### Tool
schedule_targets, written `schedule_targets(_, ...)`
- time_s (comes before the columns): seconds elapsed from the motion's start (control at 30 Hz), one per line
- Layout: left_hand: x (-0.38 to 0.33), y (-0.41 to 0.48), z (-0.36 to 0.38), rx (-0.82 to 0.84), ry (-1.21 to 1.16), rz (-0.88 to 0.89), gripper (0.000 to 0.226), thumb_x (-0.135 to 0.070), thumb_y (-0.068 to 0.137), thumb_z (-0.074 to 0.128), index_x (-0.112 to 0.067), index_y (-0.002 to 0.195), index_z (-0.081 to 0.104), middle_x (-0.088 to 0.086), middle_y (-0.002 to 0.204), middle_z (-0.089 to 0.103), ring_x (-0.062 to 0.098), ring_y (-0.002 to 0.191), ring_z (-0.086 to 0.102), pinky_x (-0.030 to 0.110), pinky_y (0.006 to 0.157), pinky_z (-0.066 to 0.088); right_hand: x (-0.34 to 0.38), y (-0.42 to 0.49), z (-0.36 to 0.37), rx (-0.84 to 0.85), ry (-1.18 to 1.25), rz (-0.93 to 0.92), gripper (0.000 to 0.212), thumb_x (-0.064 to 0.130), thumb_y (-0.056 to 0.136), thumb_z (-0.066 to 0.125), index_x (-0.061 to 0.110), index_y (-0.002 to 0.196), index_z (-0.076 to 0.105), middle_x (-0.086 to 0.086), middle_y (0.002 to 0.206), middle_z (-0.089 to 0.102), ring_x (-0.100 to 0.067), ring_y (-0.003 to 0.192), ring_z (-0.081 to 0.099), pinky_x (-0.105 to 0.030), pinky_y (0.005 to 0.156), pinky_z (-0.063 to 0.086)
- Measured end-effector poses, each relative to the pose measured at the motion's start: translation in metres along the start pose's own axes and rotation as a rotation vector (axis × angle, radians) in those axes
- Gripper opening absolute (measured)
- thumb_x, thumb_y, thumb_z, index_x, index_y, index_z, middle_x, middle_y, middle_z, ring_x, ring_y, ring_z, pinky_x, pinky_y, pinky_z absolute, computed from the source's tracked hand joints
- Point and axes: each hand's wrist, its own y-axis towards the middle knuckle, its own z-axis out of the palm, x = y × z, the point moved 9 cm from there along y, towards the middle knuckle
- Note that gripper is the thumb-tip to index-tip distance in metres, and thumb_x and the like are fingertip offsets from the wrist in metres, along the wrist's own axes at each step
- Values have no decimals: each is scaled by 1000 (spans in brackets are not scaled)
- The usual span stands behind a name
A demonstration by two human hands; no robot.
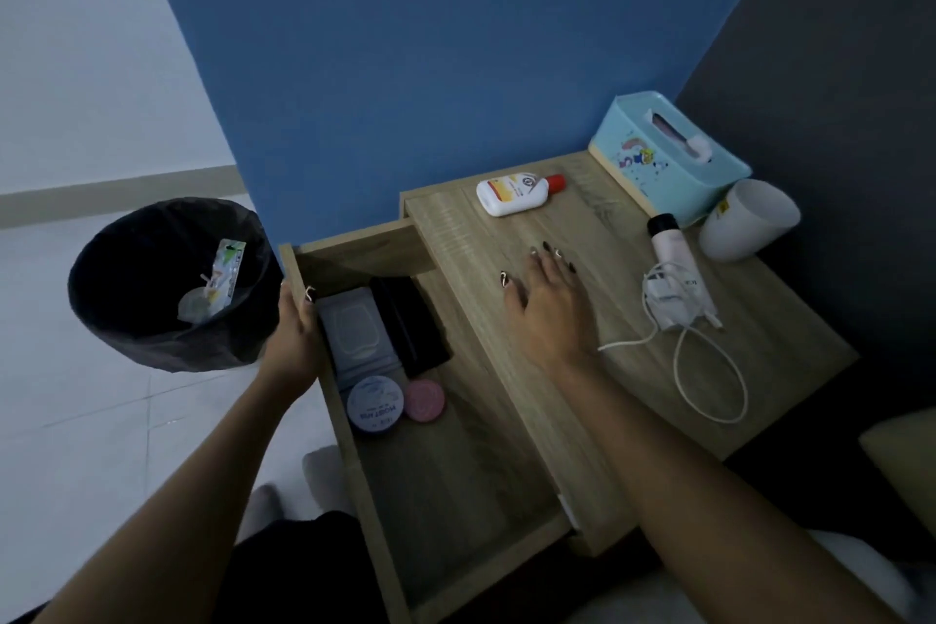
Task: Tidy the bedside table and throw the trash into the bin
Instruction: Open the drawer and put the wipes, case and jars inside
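The wooden bedside table [633,385] has its drawer [456,471] pulled out to the left. My left hand [296,324] grips the drawer's front edge. My right hand [549,299] hovers over the tabletop with fingers spread, holding nothing. On the top lie a white lotion bottle with a red cap [516,194], a white tube with a black cap [669,241] and a white charger with its cable [678,304]. The black bin [152,319], left of the table on the floor, holds wrappers [215,289].
A light-blue tissue box [658,157] and a tipped white cup [749,220] stand at the table's back right. The drawer holds a grey wipes pack [354,329], a black case [410,319], a round blue tin [376,404] and a pink tin [424,399]. Blue wall behind.
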Motion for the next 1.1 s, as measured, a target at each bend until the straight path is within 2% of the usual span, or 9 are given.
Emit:
schedule_targets(0.13, -1, -1, 3, 19, -30, -9, 61, -59, 95, 19, -35, 149, 1, 18, 149, 35, 43, 128, 43, 59, 102, 39, -3, 1, 0, -9, -18, 15, 60, 45, 95, 34, 4, 134, 52, -15, 143, 48, -27, 138, 39, -43, 113, 32)
schedule_targets(0.3, -12, 0, 12, 40, -93, 33, 60, -54, 98, 20, -31, 150, 1, 12, 155, 26, 37, 138, 32, 58, 110, 31, 0, 1, 0, -30, -28, 24, 56, 41, 94, 37, 3, 132, 54, -17, 141, 51, -28, 136, 41, -43, 112, 34)
schedule_targets(0.43, -31, 0, 31, 45, -97, 45, 56, -46, 100, 20, -26, 150, 5, 14, 152, 30, 37, 136, 35, 55, 109, 33, -2, 0, -1, -36, -46, 20, 56, 40, 94, 36, 4, 133, 54, -16, 141, 51, -27, 136, 41, -42, 111, 35)
schedule_targets(0.57, -48, 5, 56, 68, -90, 84, 63, -49, 99, 19, -21, 151, -3, 12, 159, 16, 33, 143, 24, 55, 113, 28, -3, 1, -1, -38, -54, 11, 55, 40, 94, 37, 4, 134, 52, -16, 142, 49, -27, 137, 40, -43, 112, 35)
schedule_targets(0.73, -76, 10, 85, 98, -181, 155, 57, -48, 99, 20, -23, 149, 9, 11, 153, 27, 29, 138, 33, 54, 111, 32, -3, 1, -2, -48, -49, 10, 55, 40, 95, 37, 5, 135, 51, -16, 143, 48, -27, 138, 38, -43, 112, 35)
schedule_targets(0.83, -77, 18, 106, 128, -260, 79, 68, -62, 93, 15, -24, 149, 13, 8, 157, 23, 25, 143, 25, 52, 116, 24, -3, 1, -1, -57, -35, 15, 55, 39, 94, 38, 4, 134, 52, -17, 142, 49, -28, 137, 40, -44, 112, 35)
schedule_targets(0.97, -76, 38, 133, 206, -397, -80, 98, -92, 67, 16, -34, 147, 21, 1, 154, 30, 21, 142, 28, 53, 115, 23, -1, 2, -2, -66, -13, 21, 56, 39, 93, 38, 3, 134, 51, -17, 142, 49, -29, 137, 39, -44, 112, 33)
schedule_targets(1.03, -89, 32, 142, 231, -406, -111, 101, -92, 66, 21, -34, 148, 15, 2, 157, 23, 24, 142, 26, 54, 115, 23, -1, 2, -1, -57, -19, 14, 57, 39, 94, 36, 4, 137, 49, -17, 144, 47, -28, 139, 36, -44, 114, 30)
schedule_targets(1.1, -99, 28, 147, 201, -407, -77, 85, -78, 80, 30, -32, 149, 11, 6, 156, 23, 28, 140, 29, 55, 114, 25, -1, 2, -1, -50, -23, 13, 58, 39, 94, 34, 5, 139, 46, -16, 146, 45, -27, 141, 34, -43, 116, 27)
